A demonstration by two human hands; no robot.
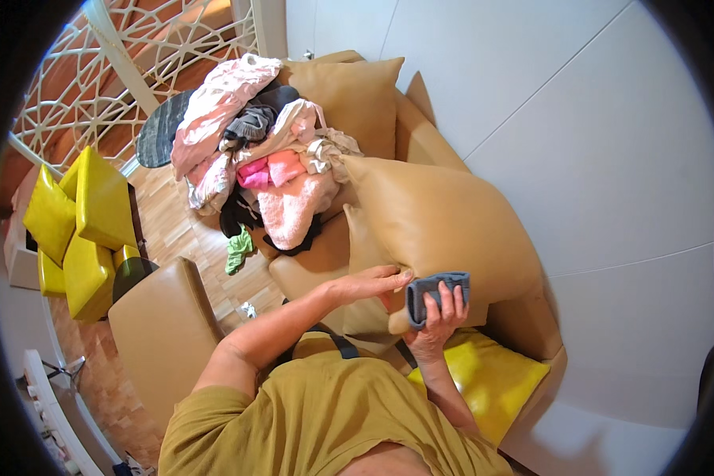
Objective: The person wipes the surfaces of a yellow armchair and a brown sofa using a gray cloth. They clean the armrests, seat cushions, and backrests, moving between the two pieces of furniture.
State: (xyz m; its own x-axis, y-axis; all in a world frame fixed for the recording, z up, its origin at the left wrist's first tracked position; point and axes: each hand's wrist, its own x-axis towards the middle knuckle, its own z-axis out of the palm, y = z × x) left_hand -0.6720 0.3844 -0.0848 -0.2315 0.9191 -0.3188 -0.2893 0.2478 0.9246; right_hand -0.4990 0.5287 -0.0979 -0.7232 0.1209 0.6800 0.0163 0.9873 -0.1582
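In my right hand (437,315) is a folded grey-blue cloth (438,297), gripped with the fingers curled over its near side. My left hand (372,282) is just left of the cloth, its fingers stretched towards it with nothing seen in them; part of this hand is hidden from above. Both hands are over a tan sofa (309,273), in front of a large tan cushion (446,220). Farther along the sofa lies a loose heap of laundry: a pink and white cloth (220,113), grey knitted fabric (253,123), a bright pink piece (254,174) and a fluffy pale pink cloth (291,208).
A second tan cushion (345,107) leans behind the heap. A yellow cushion (488,381) is beside my right forearm. Left of the sofa are a green cloth (238,250), a tan chair (154,327) and yellow seating (89,262). A white lattice screen (113,89) borders the wooden floor (166,205).
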